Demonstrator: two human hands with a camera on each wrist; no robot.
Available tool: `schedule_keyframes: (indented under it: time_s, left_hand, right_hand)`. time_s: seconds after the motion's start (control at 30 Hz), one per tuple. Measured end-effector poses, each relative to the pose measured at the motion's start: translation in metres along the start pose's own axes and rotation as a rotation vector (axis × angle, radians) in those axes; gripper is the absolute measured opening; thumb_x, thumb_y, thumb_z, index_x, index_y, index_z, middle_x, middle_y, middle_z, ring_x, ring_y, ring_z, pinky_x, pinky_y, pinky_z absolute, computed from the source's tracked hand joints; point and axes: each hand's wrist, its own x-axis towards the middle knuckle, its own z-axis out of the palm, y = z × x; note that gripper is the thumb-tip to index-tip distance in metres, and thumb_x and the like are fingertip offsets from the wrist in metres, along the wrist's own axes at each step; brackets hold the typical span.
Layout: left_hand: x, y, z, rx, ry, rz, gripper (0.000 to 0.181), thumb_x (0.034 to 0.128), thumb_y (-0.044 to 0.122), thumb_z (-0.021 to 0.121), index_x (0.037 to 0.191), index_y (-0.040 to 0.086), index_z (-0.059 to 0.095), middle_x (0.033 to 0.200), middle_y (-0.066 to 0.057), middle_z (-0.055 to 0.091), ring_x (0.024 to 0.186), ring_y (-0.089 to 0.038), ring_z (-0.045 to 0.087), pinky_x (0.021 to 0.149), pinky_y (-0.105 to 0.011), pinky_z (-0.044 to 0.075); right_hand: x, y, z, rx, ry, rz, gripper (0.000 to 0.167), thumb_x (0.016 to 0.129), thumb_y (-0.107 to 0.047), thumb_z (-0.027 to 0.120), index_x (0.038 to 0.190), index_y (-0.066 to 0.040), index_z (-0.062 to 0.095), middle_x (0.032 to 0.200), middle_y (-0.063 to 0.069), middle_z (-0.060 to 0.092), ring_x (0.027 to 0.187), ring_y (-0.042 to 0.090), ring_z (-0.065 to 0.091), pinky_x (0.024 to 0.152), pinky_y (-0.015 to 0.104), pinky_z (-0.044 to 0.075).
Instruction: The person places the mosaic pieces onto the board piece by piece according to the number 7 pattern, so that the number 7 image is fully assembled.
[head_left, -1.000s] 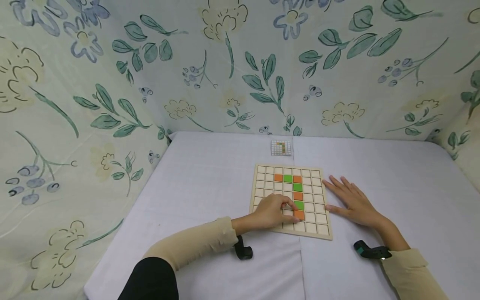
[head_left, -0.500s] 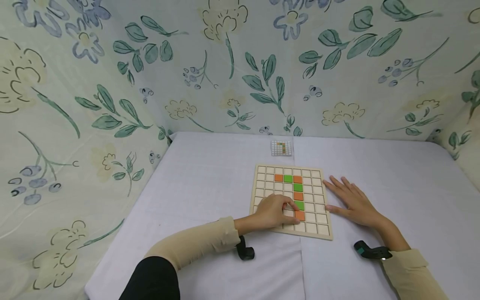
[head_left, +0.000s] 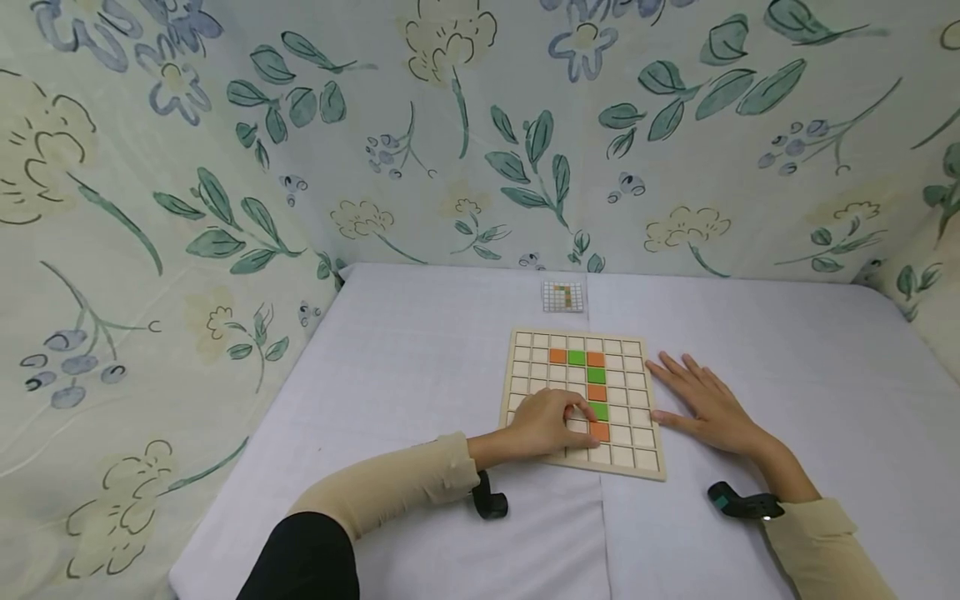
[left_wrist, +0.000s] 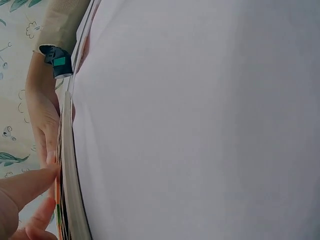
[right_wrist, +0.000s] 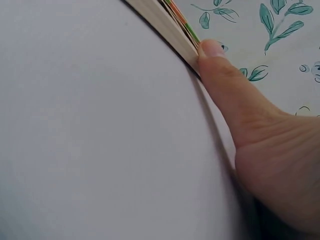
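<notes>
A wooden grid board (head_left: 517,333) lies on the table with orange and green square tiles in some of its cells. Three tiles form a row near the top, and others run down a column below. My left hand (head_left: 546,425) reaches over the board's lower part, its thumb and a curled finger at opposite edges of the lowest orange tile (head_left: 599,432). Just above that one is a green tile (head_left: 598,411). My right hand (head_left: 701,406) lies with fingers spread at the board's right edge; in the right wrist view the thumb (right_wrist: 220,75) touches the board's side.
A small card (head_left: 562,297) printed with a coloured grid lies behind the board. White cloth (head_left: 420,333) covers the table, and a floral curtain (head_left: 480,167) hangs behind and to the left. Each wrist wears a black device (head_left: 742,502).
Both hands keep their places on the board. Only a very slight shift of the view shows.
</notes>
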Motion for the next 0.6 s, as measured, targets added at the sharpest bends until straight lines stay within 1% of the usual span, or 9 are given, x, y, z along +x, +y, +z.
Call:
schedule_keyframes:
  time_s: [0.07, 0.17, 0.23, 0.3, 0.37, 0.43, 0.5, 0.6]
  left_hand:
    - [0.001, -0.002, -0.002, -0.059, -0.003, -0.008, 0.024, 0.0789, 0.041, 0.085, 0.097, 0.03, 0.074, 0.069, 0.01, 0.049, 0.061, -0.006, 0.043, 0.053, -0.021, 0.032]
    - [0.003, -0.004, -0.009, -0.158, 0.001, 0.001, 0.023, 0.0832, 0.034, 0.083, 0.101, 0.024, 0.074, 0.069, 0.007, 0.049, 0.056, -0.006, 0.04, 0.049, -0.02, 0.031]
    - [0.005, -0.005, -0.018, -0.211, 0.011, 0.012, 0.022, 0.0875, 0.03, 0.079, 0.105, 0.018, 0.074, 0.071, 0.006, 0.049, 0.055, -0.006, 0.038, 0.049, -0.02, 0.03]
    - [0.008, -0.006, -0.028, -0.237, 0.03, 0.021, 0.022, 0.0916, 0.028, 0.075, 0.109, 0.014, 0.073, 0.073, 0.005, 0.05, 0.055, -0.006, 0.037, 0.05, -0.019, 0.031]
    - [0.01, -0.008, -0.041, -0.256, 0.059, 0.021, 0.024, 0.095, 0.028, 0.071, 0.113, 0.012, 0.072, 0.077, 0.005, 0.053, 0.059, -0.007, 0.04, 0.052, -0.02, 0.033]
    - [0.011, -0.011, -0.054, -0.248, 0.093, 0.022, 0.027, 0.098, 0.029, 0.067, 0.117, 0.011, 0.071, 0.083, 0.004, 0.056, 0.067, -0.008, 0.047, 0.057, -0.021, 0.038]
    - [0.012, -0.016, -0.068, -0.223, 0.135, 0.027, 0.031, 0.1001, 0.032, 0.063, 0.122, 0.01, 0.068, 0.091, 0.002, 0.061, 0.079, -0.011, 0.054, 0.066, -0.025, 0.045]
    - [0.012, -0.026, -0.087, -0.178, 0.192, 0.039, 0.037, 0.1022, 0.035, 0.058, 0.131, 0.012, 0.062, 0.106, -0.001, 0.064, 0.099, -0.017, 0.059, 0.084, -0.037, 0.049]
  right_hand:
    - [0.0, 0.0, 0.001, 0.0, -0.005, 0.001, 0.079, 0.093, -0.039, 0.069, 0.158, -0.014, 0.03, 0.161, 0.023, 0.018, 0.147, 0.048, 0.003, 0.113, 0.063, -0.003]
    - [0.001, 0.001, 0.001, 0.003, -0.002, -0.001, 0.079, 0.093, -0.038, 0.07, 0.157, -0.013, 0.032, 0.16, 0.024, 0.019, 0.147, 0.048, 0.004, 0.113, 0.063, -0.002]
    - [0.001, 0.001, 0.002, 0.002, 0.001, -0.001, 0.079, 0.092, -0.038, 0.071, 0.157, -0.012, 0.033, 0.16, 0.024, 0.02, 0.147, 0.048, 0.005, 0.114, 0.063, -0.002]
    - [0.001, 0.001, 0.001, 0.004, 0.002, 0.001, 0.079, 0.092, -0.038, 0.071, 0.156, -0.012, 0.033, 0.16, 0.025, 0.02, 0.147, 0.048, 0.005, 0.114, 0.063, -0.002]
    - [0.001, 0.001, 0.001, 0.011, -0.002, 0.004, 0.078, 0.092, -0.038, 0.07, 0.156, -0.011, 0.033, 0.16, 0.025, 0.02, 0.147, 0.048, 0.005, 0.114, 0.062, -0.002]
    - [0.002, 0.001, 0.001, 0.02, -0.005, 0.004, 0.077, 0.093, -0.037, 0.07, 0.156, -0.011, 0.033, 0.16, 0.025, 0.02, 0.147, 0.048, 0.005, 0.114, 0.062, -0.003]
    - [0.002, 0.001, 0.001, 0.04, -0.011, 0.005, 0.076, 0.094, -0.036, 0.068, 0.156, -0.01, 0.033, 0.16, 0.026, 0.02, 0.147, 0.049, 0.004, 0.113, 0.063, -0.004]
    - [0.001, 0.003, 0.001, 0.083, -0.018, 0.011, 0.07, 0.099, -0.032, 0.063, 0.156, -0.007, 0.031, 0.159, 0.027, 0.02, 0.146, 0.051, 0.004, 0.113, 0.064, -0.004]
